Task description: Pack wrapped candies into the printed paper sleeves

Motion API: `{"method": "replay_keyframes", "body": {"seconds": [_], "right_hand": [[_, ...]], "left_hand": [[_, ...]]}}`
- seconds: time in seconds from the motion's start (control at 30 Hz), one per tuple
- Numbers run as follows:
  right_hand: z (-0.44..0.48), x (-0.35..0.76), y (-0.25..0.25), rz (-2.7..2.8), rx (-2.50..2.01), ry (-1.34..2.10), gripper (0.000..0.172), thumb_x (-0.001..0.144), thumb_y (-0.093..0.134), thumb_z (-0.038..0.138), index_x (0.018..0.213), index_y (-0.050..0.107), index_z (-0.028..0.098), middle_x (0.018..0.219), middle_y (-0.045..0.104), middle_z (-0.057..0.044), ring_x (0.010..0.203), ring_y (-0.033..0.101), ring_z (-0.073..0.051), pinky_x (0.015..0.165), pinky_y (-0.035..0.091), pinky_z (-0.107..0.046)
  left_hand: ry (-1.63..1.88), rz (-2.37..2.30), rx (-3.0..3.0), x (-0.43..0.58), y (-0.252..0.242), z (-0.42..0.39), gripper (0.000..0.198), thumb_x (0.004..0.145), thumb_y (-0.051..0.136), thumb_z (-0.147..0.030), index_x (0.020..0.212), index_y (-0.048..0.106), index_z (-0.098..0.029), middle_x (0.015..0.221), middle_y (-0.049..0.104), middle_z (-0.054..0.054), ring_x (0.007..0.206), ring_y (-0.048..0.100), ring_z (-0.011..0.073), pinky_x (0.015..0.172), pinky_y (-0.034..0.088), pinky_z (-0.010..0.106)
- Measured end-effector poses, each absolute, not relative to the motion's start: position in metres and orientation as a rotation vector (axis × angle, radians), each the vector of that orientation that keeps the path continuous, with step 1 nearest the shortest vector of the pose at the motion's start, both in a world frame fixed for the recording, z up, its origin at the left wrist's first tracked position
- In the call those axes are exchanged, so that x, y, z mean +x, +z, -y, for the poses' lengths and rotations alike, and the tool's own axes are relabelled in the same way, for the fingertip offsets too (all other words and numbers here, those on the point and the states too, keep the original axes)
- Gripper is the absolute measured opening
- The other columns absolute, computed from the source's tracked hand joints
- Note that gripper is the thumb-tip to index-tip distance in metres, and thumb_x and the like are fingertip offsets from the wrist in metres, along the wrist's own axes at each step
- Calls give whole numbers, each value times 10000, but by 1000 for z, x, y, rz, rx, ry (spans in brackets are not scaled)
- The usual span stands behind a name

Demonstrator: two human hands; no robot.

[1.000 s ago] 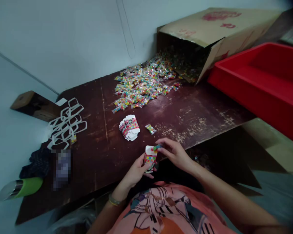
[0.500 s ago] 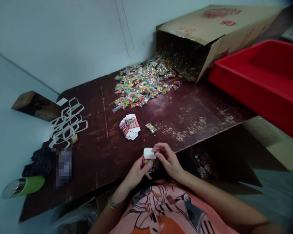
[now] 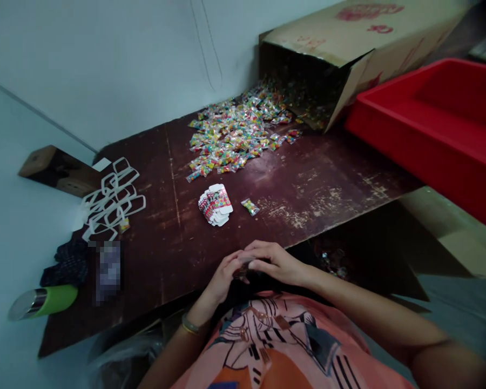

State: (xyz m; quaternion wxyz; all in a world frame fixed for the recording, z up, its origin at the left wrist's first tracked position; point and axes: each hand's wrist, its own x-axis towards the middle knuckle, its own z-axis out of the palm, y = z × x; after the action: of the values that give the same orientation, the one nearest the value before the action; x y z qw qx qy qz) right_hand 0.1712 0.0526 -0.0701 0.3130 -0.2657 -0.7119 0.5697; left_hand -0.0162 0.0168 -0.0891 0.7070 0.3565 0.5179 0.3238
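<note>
My left hand [image 3: 225,274] is closed around a small candy box [image 3: 246,260] at the table's near edge. My right hand [image 3: 276,263] has its fingers curled over the top of the same box, touching the left fingertips. Most of the box is hidden behind the fingers. Just beyond them lies a fanned stack of flat printed candy boxes [image 3: 216,205], with white flaps showing. One small clear packet of coloured candies [image 3: 250,206] rests by itself to the right of that stack.
A heap of candy packets [image 3: 230,135] spills from a cardboard carton [image 3: 360,32] on its side. The red bin [image 3: 413,129] stands at right. White loop handles [image 3: 115,200], a dark cloth [image 3: 67,262] and a green bottle [image 3: 56,300] lie at left.
My right hand has moved left and closed over the box top. The white flap that stood up is now out of sight, and the box is mostly covered.
</note>
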Motion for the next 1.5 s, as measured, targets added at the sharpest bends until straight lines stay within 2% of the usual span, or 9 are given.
{"method": "replay_keyframes", "body": {"seconds": [0.23,0.43,0.7,0.9,1.1,1.2,1.27,1.4,1.5], "right_hand": [[-58,169,-63,1755,-865,1528,285,895,550,393,1012,719,195,943,671,-62,834,632,-159,754,505,-278],[-44,172,-76,1938,-797,1193,313,915,531,306,1208,623,253,1077,682,-74,932,578,-195,846,471,-364],[-43,185,-88,1509,-1088,1653,314,875,560,416,1071,699,213,962,727,-46,820,667,-195,755,529,-326],[-47,182,-91,1515,-1093,1519,261,860,586,394,927,730,186,903,733,-57,823,671,-197,775,524,-320],[-46,182,-86,1945,-826,1286,271,925,500,309,1113,677,226,1060,694,-75,984,625,-194,870,489,-334],[-46,184,-82,1959,-885,1289,245,911,527,308,1059,699,217,1014,700,-77,929,638,-188,831,496,-316],[-50,197,-76,1880,-981,1368,220,892,556,324,989,716,207,958,708,-64,876,651,-182,802,501,-303],[-76,244,-56,2003,-1124,1468,228,878,561,356,909,728,203,860,714,-50,780,648,-179,722,501,-279],[-107,250,-51,2307,-1156,1219,204,854,594,344,807,743,211,772,704,-57,731,626,-184,732,480,-292]], "left_hand": [[680,-929,831,-21,-78,-15,391,757,624,-339,1089,612,-134,915,636,77,828,584,213,602,516,283],[656,-1021,619,-15,-77,-6,403,789,627,-348,1137,572,-153,923,622,73,751,589,190,521,498,263],[601,-1025,853,5,-80,-12,517,832,575,-373,1308,474,-199,1060,582,88,855,557,196,565,511,240],[544,-1016,931,-7,-83,-11,581,838,576,-349,1381,400,-242,1238,521,109,923,552,207,597,517,248],[539,-947,604,-13,-79,-4,553,821,609,-353,1331,450,-208,1135,588,108,856,604,194,587,494,237],[527,-933,505,-6,-77,-2,579,815,609,-410,1327,438,-201,1076,614,115,777,632,201,535,486,249],[536,-907,528,-3,-75,-4,578,819,597,-445,1328,444,-217,1109,608,119,824,638,224,577,513,287],[692,-961,704,-16,-72,-15,501,833,595,-421,1287,517,-224,1220,562,123,1088,546,259,818,503,355],[828,-1039,693,-34,-73,-24,438,848,576,-409,1219,569,-177,1135,600,136,1026,568,238,842,468,351]]}}
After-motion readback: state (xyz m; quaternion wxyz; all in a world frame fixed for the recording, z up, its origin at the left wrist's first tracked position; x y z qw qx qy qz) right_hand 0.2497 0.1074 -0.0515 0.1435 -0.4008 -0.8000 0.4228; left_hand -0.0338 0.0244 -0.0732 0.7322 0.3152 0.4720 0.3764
